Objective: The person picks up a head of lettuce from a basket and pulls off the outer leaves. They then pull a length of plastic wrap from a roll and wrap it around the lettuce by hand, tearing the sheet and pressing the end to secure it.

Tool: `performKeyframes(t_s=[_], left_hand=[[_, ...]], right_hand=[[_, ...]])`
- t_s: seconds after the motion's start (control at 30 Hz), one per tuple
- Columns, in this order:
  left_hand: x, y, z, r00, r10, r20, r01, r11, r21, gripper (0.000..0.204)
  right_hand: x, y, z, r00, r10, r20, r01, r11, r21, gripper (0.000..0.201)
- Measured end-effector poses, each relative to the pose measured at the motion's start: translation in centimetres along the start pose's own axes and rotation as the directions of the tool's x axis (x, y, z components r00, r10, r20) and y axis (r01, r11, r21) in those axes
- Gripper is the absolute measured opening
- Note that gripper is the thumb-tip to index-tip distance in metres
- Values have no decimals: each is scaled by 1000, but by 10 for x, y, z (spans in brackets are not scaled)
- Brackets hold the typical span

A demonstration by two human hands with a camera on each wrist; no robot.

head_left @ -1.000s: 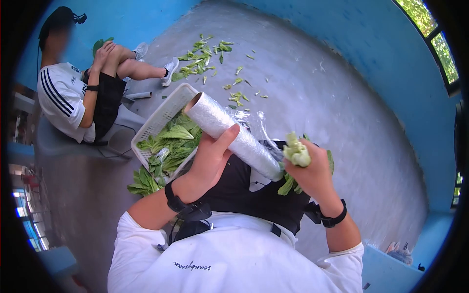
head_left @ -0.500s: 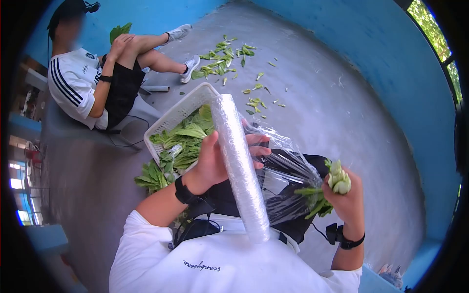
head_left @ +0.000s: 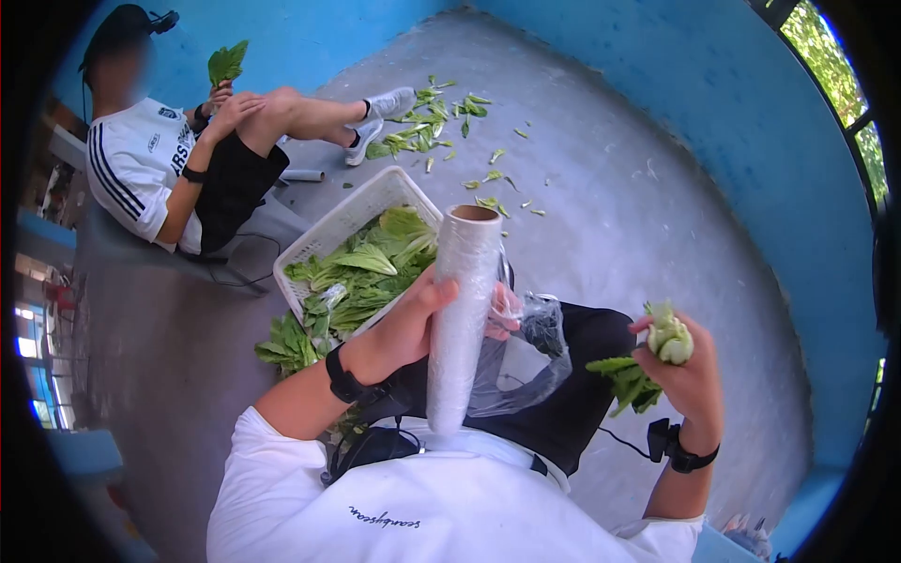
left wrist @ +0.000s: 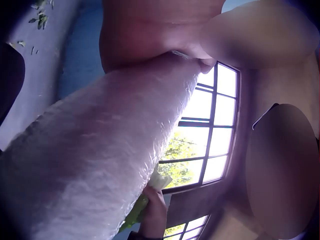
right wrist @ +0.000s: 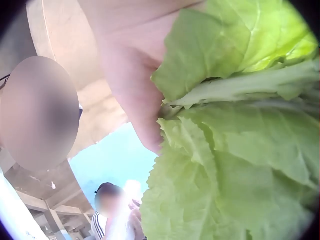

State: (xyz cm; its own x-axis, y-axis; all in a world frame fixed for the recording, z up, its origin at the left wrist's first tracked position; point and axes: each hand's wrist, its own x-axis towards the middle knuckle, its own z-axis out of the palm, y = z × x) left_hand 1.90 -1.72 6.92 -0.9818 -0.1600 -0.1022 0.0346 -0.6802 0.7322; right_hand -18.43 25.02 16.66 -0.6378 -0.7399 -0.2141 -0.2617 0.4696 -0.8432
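Observation:
My left hand (head_left: 405,324) grips a thick roll of plastic wrap (head_left: 458,328), thumb on one side and fingertips showing on the other. The roll stands nearly upright in the head view, its cardboard core end uppermost. Loose clear film (head_left: 540,375) hangs from the roll beside those fingers, over the dark trousers. Out to the right, my right hand (head_left: 696,375) holds a bunch of leafy greens (head_left: 627,380) around its stems, with the pale cut end up. Broad green leaves (right wrist: 230,165) fill much of the right wrist view. The wrapped roll (left wrist: 85,160) crosses the left wrist view.
A white plastic basket (head_left: 314,246) full of leafy greens stands left of my knees, with more greens (head_left: 286,345) beside it. Loose leaves (head_left: 422,122) are scattered on the grey floor. Another person (head_left: 160,169) sits at the left, holding a green leaf (head_left: 227,64).
The roll swung from slanted to nearly upright. Film stretched between roll and right hand half a second ago; now it hangs loose by the roll. My right hand moved rightward with the greens.

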Motion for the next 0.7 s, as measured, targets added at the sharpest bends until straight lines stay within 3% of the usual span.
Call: performKeyframes(t_s=[0.13,0.23,0.33,0.37,0.47,0.53,0.57,0.6,0.63,0.7], left_hand=[[2,5,21,994,-86,66,83,995,59,83],[11,-2,27,985,-76,154,65,995,77,77],[14,0,37,983,-62,171,29,981,190,74],[12,0,37,983,-90,157,63,984,168,73],[12,5,32,982,-132,132,127,991,46,69],[18,4,17,986,-112,125,126,986,-111,66],[18,4,17,996,-78,48,83,989,-120,66],[19,6,16,993,-94,67,100,991,-89,71],[22,7,12,990,-111,86,116,992,-56,77],[21,4,11,983,-150,107,155,987,-42,81]], right_hand=[[14,-23,23,972,-213,100,213,977,7,31],[27,-31,40,922,-381,64,383,923,-23,35],[25,-32,39,936,-265,232,281,959,-41,29],[24,-32,40,928,-290,233,313,947,-70,27],[23,-21,30,948,-278,154,281,960,4,29],[25,-12,19,980,-201,8,195,960,201,20],[27,-11,9,991,-134,-24,135,948,288,19],[28,-10,2,997,-64,-49,78,924,375,17],[29,-8,0,990,-112,-80,135,906,401,17],[24,-11,0,994,-81,-68,102,914,393,18]])
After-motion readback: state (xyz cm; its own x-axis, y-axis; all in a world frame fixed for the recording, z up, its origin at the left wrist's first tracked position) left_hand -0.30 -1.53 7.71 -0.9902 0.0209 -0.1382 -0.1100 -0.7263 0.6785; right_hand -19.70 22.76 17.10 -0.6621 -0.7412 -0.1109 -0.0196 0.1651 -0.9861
